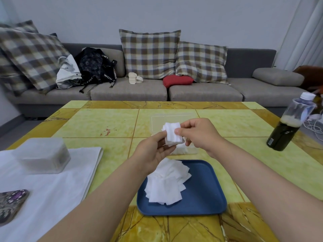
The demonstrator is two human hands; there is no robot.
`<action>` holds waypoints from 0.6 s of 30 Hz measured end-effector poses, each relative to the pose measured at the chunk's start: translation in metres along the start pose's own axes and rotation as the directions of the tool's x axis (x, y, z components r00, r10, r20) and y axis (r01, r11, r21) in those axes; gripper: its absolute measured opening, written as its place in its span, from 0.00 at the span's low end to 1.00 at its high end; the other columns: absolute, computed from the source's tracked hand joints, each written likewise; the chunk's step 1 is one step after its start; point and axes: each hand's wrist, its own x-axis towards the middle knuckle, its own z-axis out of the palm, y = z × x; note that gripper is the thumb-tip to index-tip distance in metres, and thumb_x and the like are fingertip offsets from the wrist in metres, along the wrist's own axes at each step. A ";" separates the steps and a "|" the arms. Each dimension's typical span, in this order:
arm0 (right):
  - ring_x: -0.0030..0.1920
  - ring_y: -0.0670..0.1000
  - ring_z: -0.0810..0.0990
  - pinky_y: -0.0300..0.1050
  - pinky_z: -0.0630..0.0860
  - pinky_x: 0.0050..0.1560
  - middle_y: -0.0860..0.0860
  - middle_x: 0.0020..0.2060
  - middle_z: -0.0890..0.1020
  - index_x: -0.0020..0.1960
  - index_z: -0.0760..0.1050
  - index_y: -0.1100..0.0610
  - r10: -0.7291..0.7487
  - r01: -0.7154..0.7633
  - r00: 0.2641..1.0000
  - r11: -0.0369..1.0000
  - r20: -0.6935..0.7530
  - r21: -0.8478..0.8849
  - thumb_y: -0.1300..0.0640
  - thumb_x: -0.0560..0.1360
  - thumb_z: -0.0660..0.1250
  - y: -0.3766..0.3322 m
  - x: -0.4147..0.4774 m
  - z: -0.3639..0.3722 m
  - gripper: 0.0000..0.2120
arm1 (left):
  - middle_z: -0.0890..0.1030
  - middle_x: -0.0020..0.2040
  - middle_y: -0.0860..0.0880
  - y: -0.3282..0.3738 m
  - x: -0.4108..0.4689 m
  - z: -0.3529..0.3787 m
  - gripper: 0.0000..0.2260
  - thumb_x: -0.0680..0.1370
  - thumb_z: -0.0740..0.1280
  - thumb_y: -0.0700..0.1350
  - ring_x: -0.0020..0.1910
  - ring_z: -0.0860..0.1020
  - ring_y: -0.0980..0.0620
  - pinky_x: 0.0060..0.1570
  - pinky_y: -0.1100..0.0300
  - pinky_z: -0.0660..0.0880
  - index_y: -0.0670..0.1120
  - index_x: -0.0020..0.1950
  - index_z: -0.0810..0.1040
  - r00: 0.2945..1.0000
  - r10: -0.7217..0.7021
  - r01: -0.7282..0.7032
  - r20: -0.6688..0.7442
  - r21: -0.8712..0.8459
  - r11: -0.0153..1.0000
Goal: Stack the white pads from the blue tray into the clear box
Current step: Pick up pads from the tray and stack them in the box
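Left hand (153,151) and right hand (201,135) pinch small pad stack (172,135), frame centre. Clear box (188,150) just beyond, beneath stack, nearer right hand. Loose pads (167,182) heaped on blue tray (209,198), lower centre.

The tray (201,203) holds a pile of pads (167,182); the box (173,119) stands just behind it. A towel (52,189) lies left of the tray, a bottle (286,126) far right.

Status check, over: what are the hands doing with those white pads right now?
Left hand and right hand both pinch a small pad stack, by the clear box. Loose pads left on blue tray. Nothing blocking.
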 end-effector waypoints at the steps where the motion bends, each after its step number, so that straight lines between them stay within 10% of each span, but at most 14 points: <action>1: 0.25 0.47 0.77 0.32 0.69 0.24 0.47 0.36 0.83 0.44 0.82 0.56 -0.006 0.006 1.000 1.000 -0.008 -0.015 0.57 0.72 0.77 0.001 0.001 -0.001 0.05 | 0.86 0.53 0.38 0.000 0.000 0.000 0.10 0.81 0.66 0.40 0.50 0.85 0.44 0.50 0.54 0.82 0.35 0.57 0.80 1.000 0.006 -0.007 0.008 0.019 1.000; 11: 0.41 0.49 0.83 0.43 0.75 0.36 0.48 0.50 0.83 0.58 0.79 0.54 0.121 -0.117 0.990 0.991 0.074 -0.060 0.46 0.73 0.74 0.006 0.005 -0.009 0.17 | 0.85 0.55 0.37 0.002 0.006 0.004 0.10 0.77 0.72 0.39 0.52 0.85 0.45 0.45 0.59 0.83 0.35 0.56 0.82 0.997 0.070 -0.062 -0.033 0.195 0.979; 18: 0.40 0.49 0.83 0.45 0.77 0.44 0.51 0.45 0.87 0.55 0.83 0.54 0.192 -0.221 0.954 0.969 0.230 0.110 0.55 0.75 0.74 0.013 0.016 -0.025 0.09 | 0.85 0.52 0.42 0.003 0.016 0.018 0.09 0.78 0.71 0.41 0.46 0.83 0.48 0.46 0.60 0.82 0.40 0.57 0.83 0.997 0.074 -0.070 -0.004 0.274 0.959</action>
